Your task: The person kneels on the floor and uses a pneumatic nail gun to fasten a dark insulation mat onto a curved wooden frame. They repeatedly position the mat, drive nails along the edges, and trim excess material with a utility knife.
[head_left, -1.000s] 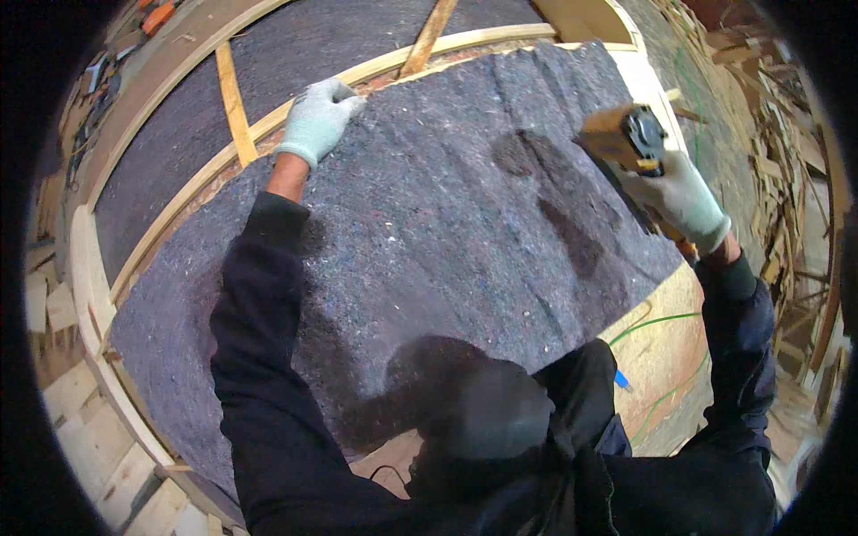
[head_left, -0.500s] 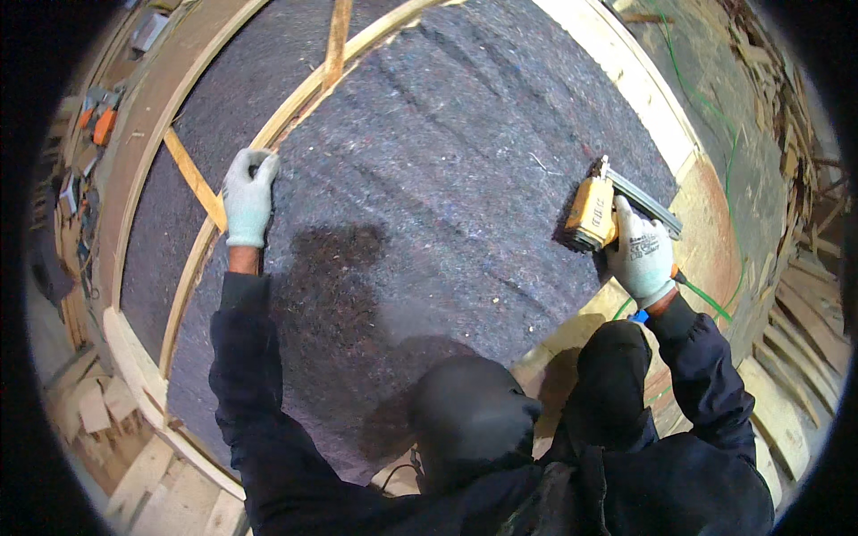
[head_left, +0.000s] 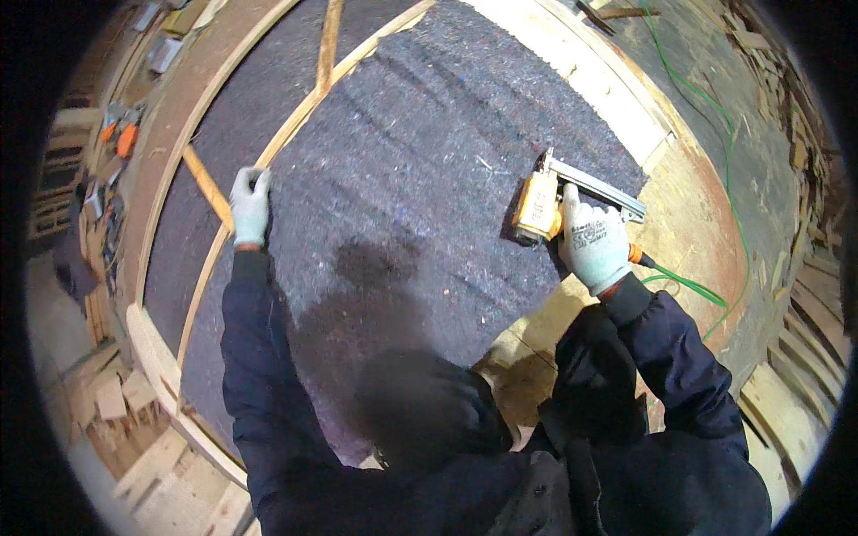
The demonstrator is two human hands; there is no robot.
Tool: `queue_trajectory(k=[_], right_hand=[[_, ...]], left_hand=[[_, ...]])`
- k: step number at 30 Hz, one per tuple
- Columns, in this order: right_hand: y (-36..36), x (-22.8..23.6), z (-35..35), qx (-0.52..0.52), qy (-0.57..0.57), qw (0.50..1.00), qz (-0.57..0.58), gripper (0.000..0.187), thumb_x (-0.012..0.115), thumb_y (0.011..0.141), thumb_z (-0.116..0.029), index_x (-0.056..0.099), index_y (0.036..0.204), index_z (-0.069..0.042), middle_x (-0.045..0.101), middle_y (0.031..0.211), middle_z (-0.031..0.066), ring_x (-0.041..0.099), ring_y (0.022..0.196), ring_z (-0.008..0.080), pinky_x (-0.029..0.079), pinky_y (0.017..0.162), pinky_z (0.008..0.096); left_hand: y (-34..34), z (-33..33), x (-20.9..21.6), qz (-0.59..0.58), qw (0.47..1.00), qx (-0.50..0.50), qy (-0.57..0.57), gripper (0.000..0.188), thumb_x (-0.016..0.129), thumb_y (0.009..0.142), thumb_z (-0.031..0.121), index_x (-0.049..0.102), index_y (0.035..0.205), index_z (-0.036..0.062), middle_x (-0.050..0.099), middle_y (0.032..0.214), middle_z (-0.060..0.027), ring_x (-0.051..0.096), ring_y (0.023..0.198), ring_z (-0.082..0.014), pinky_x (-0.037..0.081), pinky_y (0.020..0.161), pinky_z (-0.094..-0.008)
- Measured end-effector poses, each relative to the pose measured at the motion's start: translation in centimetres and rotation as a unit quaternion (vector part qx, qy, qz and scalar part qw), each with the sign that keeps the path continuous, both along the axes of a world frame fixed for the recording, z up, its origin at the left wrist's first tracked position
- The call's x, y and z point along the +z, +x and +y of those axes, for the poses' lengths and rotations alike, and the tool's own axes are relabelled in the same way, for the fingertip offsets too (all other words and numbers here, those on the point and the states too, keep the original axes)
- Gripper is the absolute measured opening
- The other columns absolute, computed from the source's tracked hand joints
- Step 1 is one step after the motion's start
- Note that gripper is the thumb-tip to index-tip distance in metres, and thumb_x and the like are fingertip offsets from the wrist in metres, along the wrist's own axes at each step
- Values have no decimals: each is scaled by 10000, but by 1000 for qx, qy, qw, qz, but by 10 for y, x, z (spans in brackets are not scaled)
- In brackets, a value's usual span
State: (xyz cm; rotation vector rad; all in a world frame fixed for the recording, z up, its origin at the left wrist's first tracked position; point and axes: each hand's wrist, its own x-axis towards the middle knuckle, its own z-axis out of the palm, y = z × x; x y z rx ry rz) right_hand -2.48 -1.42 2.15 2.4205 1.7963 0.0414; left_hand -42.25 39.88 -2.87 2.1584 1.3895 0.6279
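Observation:
A grey-blue felt sheet [head_left: 429, 179] spreads over a curved wooden frame. At its left edge, beside a thin curved wooden strip [head_left: 299, 116], is my left hand [head_left: 251, 210] in a pale glove. Its fingers are curled and pinch the felt's edge; the fingertips are partly hidden. My right hand [head_left: 594, 241], gloved too, is wrapped round the handle of a yellow pneumatic stapler [head_left: 538, 204]. The stapler's long grey magazine [head_left: 599, 189] points to the right, and its nose faces away from me, over the right part of the felt.
A green air hose [head_left: 693, 284] trails from the stapler to the right. Short wooden braces [head_left: 207, 186] join the curved strip to the outer frame rail [head_left: 165, 179]. An orange tool [head_left: 127, 139] lies at far left. Scrap boards [head_left: 809, 344] are stacked along the right.
My right hand has moved left with the stapler across the felt. The whole view has shifted slightly; my left hand stays at the felt's edge, near the brace.

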Motion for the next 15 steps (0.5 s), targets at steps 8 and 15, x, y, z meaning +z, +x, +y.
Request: queue_trajectory(k=[8, 15], right_hand=[[0, 0, -3, -7, -18, 1000, 4, 433, 548, 923, -186, 548, 1324, -24, 711, 794, 73, 699, 656, 244, 514, 627, 401], [-4, 10, -6, 5, 34, 998, 57, 299, 594, 896, -203, 573, 1146, -41, 709, 726, 115, 711, 617, 301, 542, 557, 437]], left_hand=[[98, -211, 38, 164, 929, -159, 291, 504, 669, 847, 279, 603, 1291, 51, 595, 1341, -186, 544, 1248, -369, 407, 1040, -509], [31, -339, 70, 275, 920, -262, 93, 519, 561, 974, 361, 543, 1415, 88, 481, 1511, -149, 404, 1426, -338, 285, 1175, -495]])
